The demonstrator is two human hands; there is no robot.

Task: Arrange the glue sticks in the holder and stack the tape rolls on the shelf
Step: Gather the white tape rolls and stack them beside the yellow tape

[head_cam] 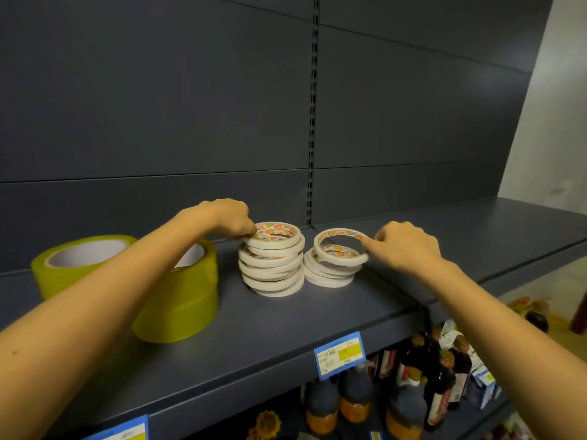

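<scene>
Two piles of thin white tape rolls stand on the grey shelf (286,331). The taller left pile (271,265) has several rolls, loosely offset. My left hand (227,217) pinches the left rim of its top roll (277,236). The lower right pile (330,274) sits beside it. My right hand (403,246) pinches the right rim of a white roll (341,249), held tilted just above that pile. No glue sticks or holder are in view.
Two wide yellow-green tape rolls stand at the left, one at the back (76,262) and one nearer (184,300), partly behind my left forearm. Blue price tags (339,353) hang on the shelf edge. Dark bottles (409,389) fill the shelf below.
</scene>
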